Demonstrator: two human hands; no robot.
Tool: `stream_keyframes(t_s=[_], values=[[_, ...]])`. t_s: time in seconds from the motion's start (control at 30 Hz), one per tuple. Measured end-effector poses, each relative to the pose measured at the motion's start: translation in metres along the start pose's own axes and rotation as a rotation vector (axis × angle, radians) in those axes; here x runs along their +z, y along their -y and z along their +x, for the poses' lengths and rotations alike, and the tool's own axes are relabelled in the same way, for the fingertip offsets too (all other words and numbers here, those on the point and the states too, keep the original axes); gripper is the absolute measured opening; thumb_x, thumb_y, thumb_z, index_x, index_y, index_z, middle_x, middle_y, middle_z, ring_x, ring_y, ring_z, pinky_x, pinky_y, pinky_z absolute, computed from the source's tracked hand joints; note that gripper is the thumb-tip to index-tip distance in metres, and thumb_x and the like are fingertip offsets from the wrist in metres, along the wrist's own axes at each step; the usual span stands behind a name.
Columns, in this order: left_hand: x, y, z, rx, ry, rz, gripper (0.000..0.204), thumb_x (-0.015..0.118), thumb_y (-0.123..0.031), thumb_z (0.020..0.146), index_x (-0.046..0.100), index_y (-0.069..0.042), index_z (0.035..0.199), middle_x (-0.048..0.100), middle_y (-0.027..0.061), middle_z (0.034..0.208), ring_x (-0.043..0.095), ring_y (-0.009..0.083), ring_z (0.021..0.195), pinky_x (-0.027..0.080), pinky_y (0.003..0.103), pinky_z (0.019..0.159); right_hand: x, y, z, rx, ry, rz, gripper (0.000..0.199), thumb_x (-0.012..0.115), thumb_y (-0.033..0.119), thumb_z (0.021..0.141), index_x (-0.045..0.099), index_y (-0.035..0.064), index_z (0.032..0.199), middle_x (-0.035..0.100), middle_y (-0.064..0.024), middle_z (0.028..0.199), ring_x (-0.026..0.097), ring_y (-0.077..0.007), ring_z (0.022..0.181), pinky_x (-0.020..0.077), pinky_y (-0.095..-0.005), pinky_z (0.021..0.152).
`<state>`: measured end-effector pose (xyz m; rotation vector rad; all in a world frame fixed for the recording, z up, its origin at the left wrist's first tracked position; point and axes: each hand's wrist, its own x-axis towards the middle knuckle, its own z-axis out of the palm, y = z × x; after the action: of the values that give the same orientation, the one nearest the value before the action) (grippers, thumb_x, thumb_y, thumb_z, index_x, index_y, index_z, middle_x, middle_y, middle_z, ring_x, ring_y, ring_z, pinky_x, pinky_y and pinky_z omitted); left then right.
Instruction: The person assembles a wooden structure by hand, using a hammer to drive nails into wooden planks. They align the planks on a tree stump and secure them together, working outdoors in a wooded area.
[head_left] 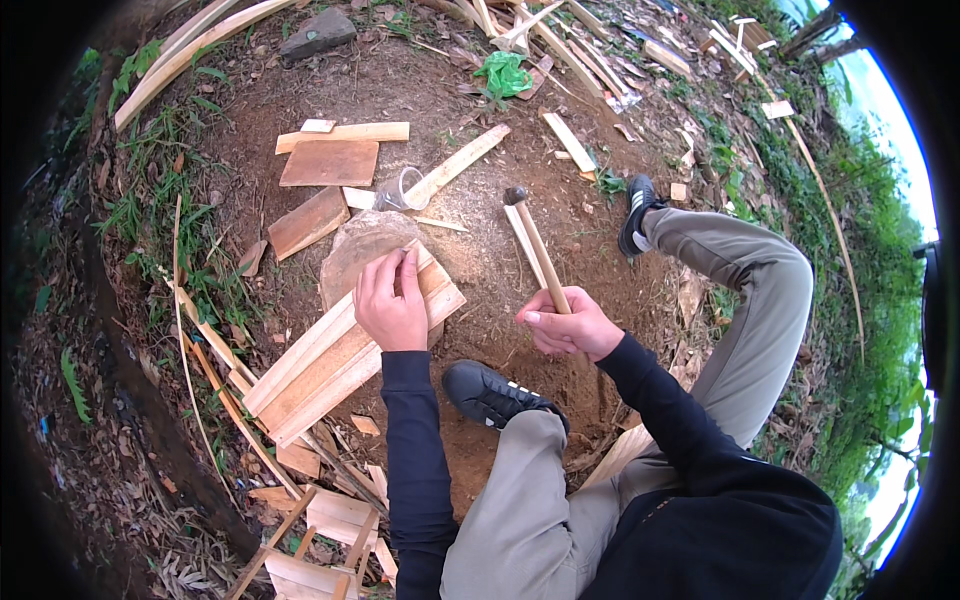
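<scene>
My right hand (572, 325) is wrapped round the wooden handle of a hammer (538, 240). Its dark head points up and away from me. My left hand (392, 303) rests over the far end of a long piece made of pale boards (325, 372), thumb and fingers pinched together. Whatever those fingertips hold, if anything, is too small to make out. The piece has a flat middle with a strip along each long side. Its far end lies on a chopping block (362, 245), while the near end slants down to the left.
Beyond the block lie a clear plastic jar (400, 189) on its side, a long pale board (460, 165) and brown boards (330, 163). Slatted wooden pieces (325, 545) sit at lower left. My shoes (500, 393) rest on bare soil, near a green plastic bag (503, 75) farther off.
</scene>
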<state>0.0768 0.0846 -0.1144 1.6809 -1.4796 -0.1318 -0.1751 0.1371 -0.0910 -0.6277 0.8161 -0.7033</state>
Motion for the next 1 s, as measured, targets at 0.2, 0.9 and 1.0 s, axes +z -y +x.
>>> stream_keyframes(t_s=[0.2, 0.9, 1.0], values=[[0.000, 0.000, 0.000, 0.004, 0.001, 0.000, 0.016, 0.075, -0.022, 0.090, 0.076, -0.006, 0.093, 0.072, 0.0053, 0.093, 0.066, 0.0265, 0.084, 0.050, 0.038, 0.077, -0.005, -0.006, 0.002, -0.014, -0.013, -0.031, 0.017, 0.066, 0.012, 0.100, 0.066, -0.0046, 0.105, 0.053, 0.0020, 0.062, 0.040, -0.0052, 0.042, 0.0364, -0.0254, 0.046], [0.002, 0.002, -0.001, 0.007, -0.004, -0.003, 0.016, 0.075, -0.022, 0.091, 0.076, -0.006, 0.094, 0.072, 0.0054, 0.094, 0.067, 0.0263, 0.084, 0.051, 0.038, 0.076, 0.003, 0.002, -0.011, 0.039, 0.461, 0.649, 0.049, 0.041, 0.046, 0.110, 0.044, 0.0133, 0.073, 0.034, 0.0076, 0.050, 0.035, -0.0048, 0.038, 0.0296, -0.0256, 0.045], [0.001, 0.001, -0.001, 0.006, 0.009, 0.010, 0.016, 0.076, -0.021, 0.091, 0.075, -0.006, 0.096, 0.072, 0.0056, 0.095, 0.067, 0.0264, 0.085, 0.051, 0.038, 0.077, 0.006, 0.001, -0.009, -0.008, 0.686, 0.821, 0.054, 0.040, 0.049, 0.109, 0.047, 0.0106, 0.071, 0.038, 0.0060, 0.049, 0.041, -0.0060, 0.037, 0.0281, -0.0252, 0.039]])
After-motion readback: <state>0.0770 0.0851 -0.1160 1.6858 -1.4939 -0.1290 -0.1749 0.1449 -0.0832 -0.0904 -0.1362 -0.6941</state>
